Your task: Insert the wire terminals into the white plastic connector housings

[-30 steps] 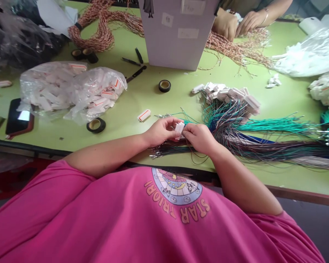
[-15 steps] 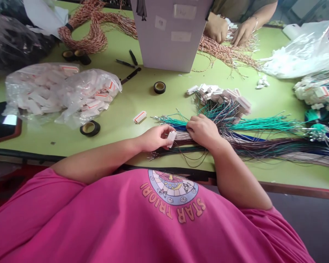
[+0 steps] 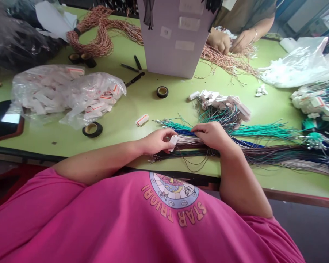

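pink shirt (image 3: 142, 223) nearest, print reads "star triori". left hand (image 3: 153, 141) at the desk (image 3: 131, 109) front edge, fingers pinched on a small white connector (image 3: 173, 141), its long axis tilted up toward the right. right hand (image 3: 212, 135) just right of it, palm down on the wire bundle (image 3: 263, 146), fingertips curled at the wire ends; cannot tell whether one wire is gripped. wires run left-right, bare ends pointing left at the connector, so the right hand is nearer them. farther: loose connector (image 3: 142, 119), tape roll (image 3: 92, 129), bag of connectors (image 3: 68, 93), phone (image 3: 7, 122), finished harness pile (image 3: 224, 104). far: white box (image 3: 175, 36), labels unreadable, and a co-worker's hands (image 3: 230, 40) on orange twisted wire (image 3: 98, 29).
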The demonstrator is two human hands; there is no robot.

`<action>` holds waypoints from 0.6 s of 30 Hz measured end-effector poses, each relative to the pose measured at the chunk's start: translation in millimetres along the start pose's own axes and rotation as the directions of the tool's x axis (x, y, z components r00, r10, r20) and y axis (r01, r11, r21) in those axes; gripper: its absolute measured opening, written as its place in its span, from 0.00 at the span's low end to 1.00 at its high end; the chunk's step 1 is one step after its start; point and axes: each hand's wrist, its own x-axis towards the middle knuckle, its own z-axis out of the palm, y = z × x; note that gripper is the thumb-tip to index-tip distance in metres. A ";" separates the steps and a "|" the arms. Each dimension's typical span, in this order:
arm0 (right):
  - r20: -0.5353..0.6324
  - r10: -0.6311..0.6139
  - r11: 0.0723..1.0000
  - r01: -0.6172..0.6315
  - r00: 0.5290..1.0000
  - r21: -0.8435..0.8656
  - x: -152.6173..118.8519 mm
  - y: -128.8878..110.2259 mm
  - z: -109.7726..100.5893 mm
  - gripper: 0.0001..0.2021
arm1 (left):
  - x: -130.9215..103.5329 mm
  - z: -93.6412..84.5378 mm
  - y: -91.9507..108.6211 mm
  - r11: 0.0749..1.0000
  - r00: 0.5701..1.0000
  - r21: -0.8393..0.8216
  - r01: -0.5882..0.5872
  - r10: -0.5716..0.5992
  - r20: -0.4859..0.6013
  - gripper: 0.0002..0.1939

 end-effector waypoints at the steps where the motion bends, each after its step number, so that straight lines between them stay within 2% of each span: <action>1: -0.038 0.014 0.999 -0.013 0.999 0.041 -1.0 -0.2 -2.7 0.13 | 0.2 -0.3 0.2 1.000 1.000 0.002 -0.007 0.007 -0.008 0.18; 3: -0.127 0.018 0.991 -0.001 0.992 0.132 -4.0 -5.1 -5.2 0.11 | 0.7 -0.1 1.2 1.000 0.999 -0.021 -0.018 0.017 -0.032 0.18; 5: -0.177 -0.044 0.975 0.080 0.983 0.205 -7.4 -15.2 -2.3 0.10 | 1.5 1.3 2.9 0.997 0.998 -0.074 -0.029 0.025 -0.058 0.19; 9: -0.113 -0.291 0.905 0.311 0.950 0.290 -10.0 -34.4 13.9 0.10 | 4.7 5.9 5.0 0.975 0.991 -0.202 -0.088 0.065 -0.114 0.20; 11: -0.121 -0.273 0.910 0.297 0.954 0.290 -8.0 -35.8 20.2 0.11 | 7.3 6.9 3.8 0.956 0.989 -0.276 -0.100 0.066 -0.132 0.20; 13: -0.141 -0.180 0.946 0.211 0.973 0.245 -5.1 -32.0 23.0 0.11 | 10.0 6.7 1.1 0.933 0.990 -0.348 -0.097 0.054 -0.132 0.21; 15: -0.113 -0.127 0.976 0.144 0.985 0.162 -2.7 -26.7 23.0 0.10 | 12.1 5.7 -2.1 0.912 0.991 -0.399 -0.090 0.043 -0.125 0.22; 18: -0.054 -0.118 0.992 0.120 0.992 0.034 -1.8 -22.0 21.5 0.11 | 13.7 4.3 -5.3 0.899 0.992 -0.430 -0.086 0.036 -0.123 0.22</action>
